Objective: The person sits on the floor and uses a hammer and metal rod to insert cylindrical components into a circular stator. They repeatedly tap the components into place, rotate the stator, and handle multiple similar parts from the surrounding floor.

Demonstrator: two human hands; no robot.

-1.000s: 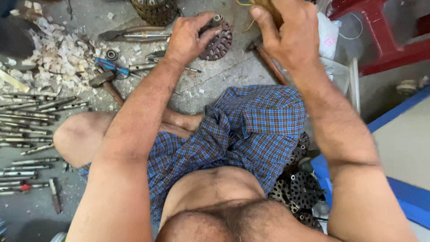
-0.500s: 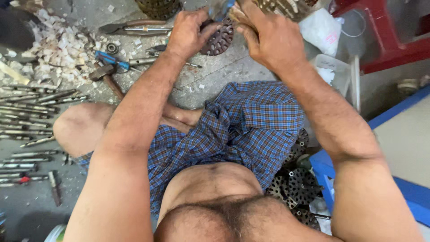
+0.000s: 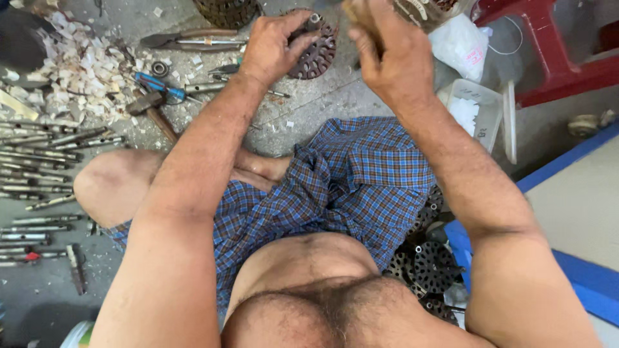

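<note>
Grey concrete floor (image 3: 335,109) carries all the work, with the person seated on it in blue checked cloth shorts (image 3: 348,180).

Left hand (image 3: 274,48): closed over the rim of a round, dark brown slotted metal rotor core (image 3: 317,55), which rests on the floor just ahead of the shorts. The fingers curl over its near-left edge and the thumb side presses its top, so the core is clamped in place.

Right hand (image 3: 390,48): raised just to the right of the core and slightly above it, blurred. The fingers are folded into a fist around something at the top of the hand; what it grips cannot be told.

Items left of the left-hand grip:
- a heap of pale cut shavings (image 3: 71,71), well apart from the core;
- a row of long grey steel shafts (image 3: 45,161) laid side by side, nearer the knee;
- large metal shears with dark handles (image 3: 193,40), lying just beyond the wrist;
- a hammer with a wooden handle (image 3: 155,113), near the forearm;
- a blue-handled tool (image 3: 155,84), beside the hammer head.

Items right of the right-hand grip:
- a red metal frame (image 3: 554,64);
- a clear plastic tray (image 3: 474,113), near the forearm;
- a white plastic bag (image 3: 461,42).

More dark slotted cores (image 3: 429,264) lie stacked beside the right thigh, under the right upper arm.
</note>
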